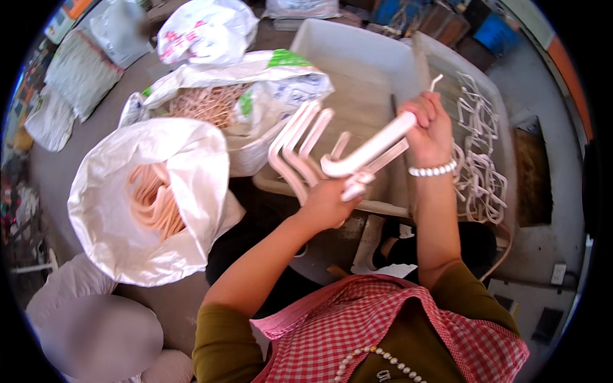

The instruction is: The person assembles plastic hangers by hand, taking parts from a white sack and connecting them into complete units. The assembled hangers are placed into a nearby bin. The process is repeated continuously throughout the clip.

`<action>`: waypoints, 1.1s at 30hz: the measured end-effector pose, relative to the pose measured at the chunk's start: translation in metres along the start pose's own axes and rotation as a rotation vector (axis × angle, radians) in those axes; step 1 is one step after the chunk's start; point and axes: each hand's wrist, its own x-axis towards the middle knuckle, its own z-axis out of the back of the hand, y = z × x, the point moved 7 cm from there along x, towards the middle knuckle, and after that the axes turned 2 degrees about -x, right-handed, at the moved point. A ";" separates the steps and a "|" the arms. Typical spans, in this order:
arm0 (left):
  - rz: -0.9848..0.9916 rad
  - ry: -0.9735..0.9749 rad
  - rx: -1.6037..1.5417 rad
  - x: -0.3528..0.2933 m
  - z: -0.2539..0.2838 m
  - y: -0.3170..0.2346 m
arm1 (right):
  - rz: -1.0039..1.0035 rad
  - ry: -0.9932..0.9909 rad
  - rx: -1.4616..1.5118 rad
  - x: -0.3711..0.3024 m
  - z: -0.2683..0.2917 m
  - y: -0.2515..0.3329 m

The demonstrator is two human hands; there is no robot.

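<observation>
My left hand (329,203) is closed around several pale pink, bent tubes (295,153), whose hooked ends fan out up and to the left. My right hand (429,127), with a white bead bracelet at the wrist, grips the upper end of another bent tube (373,152). That tube slants down to the left, its bend just above my left hand. A thin white tip (436,82) sticks up past my right fingers; whether it belongs to the same tube I cannot tell. Both hands are over the near side of a large whitish plastic tub (345,48).
At the left stands an open white sack (96,204) with pink tubes (156,201) inside. Behind it, another sack (281,96) holds thin pinkish pieces (207,105). White bent pieces (479,134) lie in a tray (440,54) at the right. A tied white bag (207,32) stands farther back.
</observation>
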 end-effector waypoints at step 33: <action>0.386 -0.063 -1.049 0.009 0.027 -0.007 | 0.910 0.756 -1.836 -0.072 -0.027 -0.057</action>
